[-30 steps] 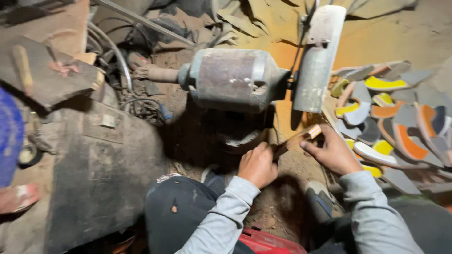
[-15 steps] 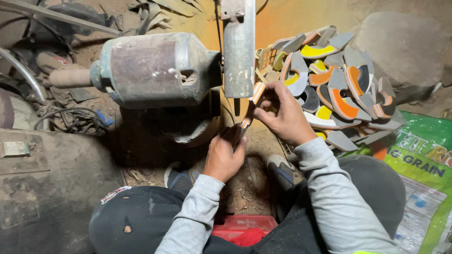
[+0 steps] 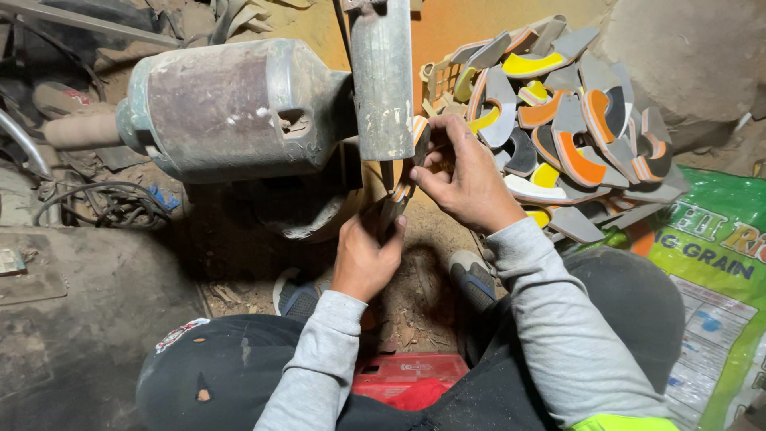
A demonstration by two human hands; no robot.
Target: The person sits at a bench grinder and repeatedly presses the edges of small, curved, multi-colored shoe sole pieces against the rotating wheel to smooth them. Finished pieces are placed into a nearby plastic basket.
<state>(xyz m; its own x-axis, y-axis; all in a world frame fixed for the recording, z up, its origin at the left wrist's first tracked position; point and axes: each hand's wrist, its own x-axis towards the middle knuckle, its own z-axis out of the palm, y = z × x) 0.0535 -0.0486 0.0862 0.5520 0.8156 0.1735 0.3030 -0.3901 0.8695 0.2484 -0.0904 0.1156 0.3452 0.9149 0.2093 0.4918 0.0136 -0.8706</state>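
Note:
My left hand grips the lower end of a curved grey and orange sole piece. My right hand holds its upper end, fingers wrapped around the edge. The piece is pressed up against the metal guard of a dusty grinding motor that sits just above both hands. Both arms wear grey sleeves.
A pile of cut grey, orange and yellow sole pieces lies to the right of the guard. A green printed sack lies at the far right. Cables trail at the left. A red box sits between my knees, and sawdust covers the ground.
The view has swung right and closer. Both hands have lifted the sole piece up against the machine's guard; the right hand has moved higher along it.

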